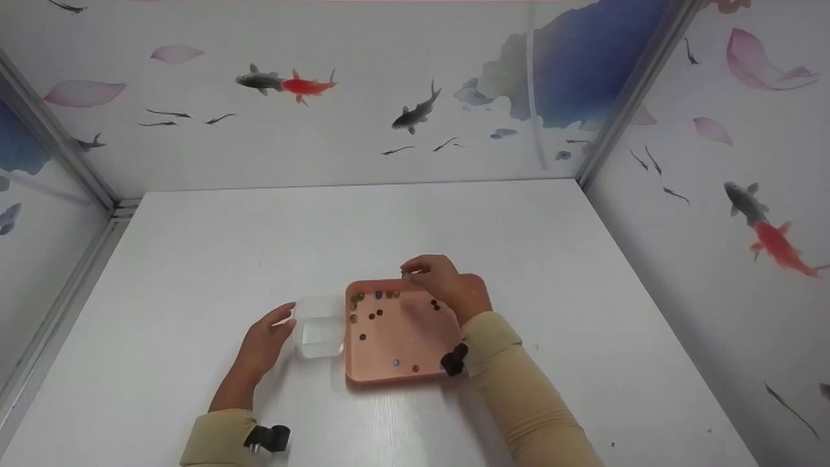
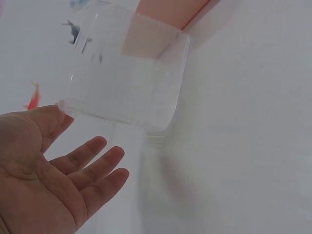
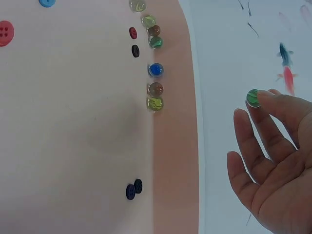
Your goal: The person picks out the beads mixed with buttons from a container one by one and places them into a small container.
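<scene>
My right hand [image 1: 436, 279] is over the far rim of a pink tray [image 1: 415, 344]. Between thumb and fingertip it pinches a green glass marble [image 3: 253, 98]. Along the tray's far wall lie several marbles, among them a blue marble [image 3: 156, 69] and a yellow-green marble [image 3: 155, 103]. Two dark buttons [image 3: 130, 191] lie together near them, and a red button [image 3: 5, 33] is farther off. At the tray's left stands a clear plastic container [image 2: 126, 73]. My left hand [image 2: 63, 175] is at that container's edge, fingertips right at its corner, the other fingers loosely extended.
A white table [image 1: 259, 246] carries the tray and container side by side. Walls with painted fish [image 1: 308, 85] enclose it at the back and sides. A light blue button [image 3: 47, 2] and small orange piece [image 1: 415, 368] also lie in the tray.
</scene>
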Motion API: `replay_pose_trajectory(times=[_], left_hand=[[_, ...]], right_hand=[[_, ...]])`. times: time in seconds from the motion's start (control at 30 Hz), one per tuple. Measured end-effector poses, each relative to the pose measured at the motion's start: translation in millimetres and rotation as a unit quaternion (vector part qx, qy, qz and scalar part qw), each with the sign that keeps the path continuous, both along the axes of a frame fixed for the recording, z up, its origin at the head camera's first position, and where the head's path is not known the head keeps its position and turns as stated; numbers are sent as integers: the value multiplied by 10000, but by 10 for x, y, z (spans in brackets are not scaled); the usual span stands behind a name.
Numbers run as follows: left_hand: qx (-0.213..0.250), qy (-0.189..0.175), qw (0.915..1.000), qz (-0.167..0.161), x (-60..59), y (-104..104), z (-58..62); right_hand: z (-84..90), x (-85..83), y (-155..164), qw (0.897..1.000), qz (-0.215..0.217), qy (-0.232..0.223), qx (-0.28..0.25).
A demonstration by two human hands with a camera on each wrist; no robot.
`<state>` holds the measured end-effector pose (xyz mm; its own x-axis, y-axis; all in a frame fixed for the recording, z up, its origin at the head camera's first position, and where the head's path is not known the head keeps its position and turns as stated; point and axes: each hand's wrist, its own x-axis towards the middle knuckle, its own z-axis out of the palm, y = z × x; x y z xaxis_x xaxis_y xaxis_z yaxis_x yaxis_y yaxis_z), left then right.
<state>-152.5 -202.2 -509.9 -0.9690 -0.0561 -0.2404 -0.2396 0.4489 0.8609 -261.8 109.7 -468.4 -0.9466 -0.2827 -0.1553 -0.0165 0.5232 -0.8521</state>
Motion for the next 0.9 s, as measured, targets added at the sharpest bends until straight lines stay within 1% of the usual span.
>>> replay_pose_trajectory(times=[0.17, 0.43, 0.57, 0.67, 0.7, 0.73, 0.9], left_hand=[[-30, -40, 10000, 18, -15, 0, -23], [-102, -36, 9999, 27, -2, 14, -25], [-262, -70, 9996, 15, 5, 30, -4], [-392, -85, 9992, 2, 7, 38, 5], [-426, -77, 9991, 4, 9, 40, 6], [-456, -70, 9989, 2, 10, 42, 7], [-553, -8, 9985, 1, 22, 48, 9]], right_hand=[[-25, 20, -44, 9997, -130, -87, -179], [-108, 36, -150, 9983, -192, 282, -472], [-112, 64, -179, 9962, -8, 399, -776], [-112, 82, -211, 9947, 176, 507, -875], [-109, 88, -225, 9949, 196, 521, -839], [-107, 93, -240, 9951, 219, 512, -811], [-64, 130, -328, 9936, 335, 300, -1038]])
